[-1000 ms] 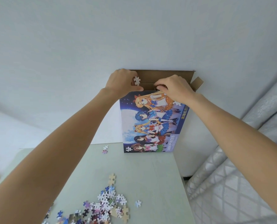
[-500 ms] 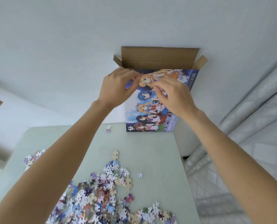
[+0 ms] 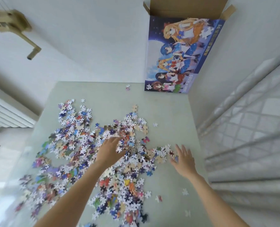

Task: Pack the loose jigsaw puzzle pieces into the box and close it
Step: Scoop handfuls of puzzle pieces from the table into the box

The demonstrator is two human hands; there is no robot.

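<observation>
On the pale green worktop (image 3: 168, 112), the tall illustrated cardboard puzzle box (image 3: 176, 54) stands open-topped against the wall for filling, while the left hand (image 3: 109, 152) and right hand (image 3: 184, 158), fingers spread and empty, reach to scoop the colourful loose jigsaw pieces (image 3: 80, 145).

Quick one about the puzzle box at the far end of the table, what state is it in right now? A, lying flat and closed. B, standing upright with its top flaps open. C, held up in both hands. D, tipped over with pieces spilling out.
B: the puzzle box stands upright at the table's far edge, brown top flaps open; both hands are down at the puzzle pieces.
</observation>
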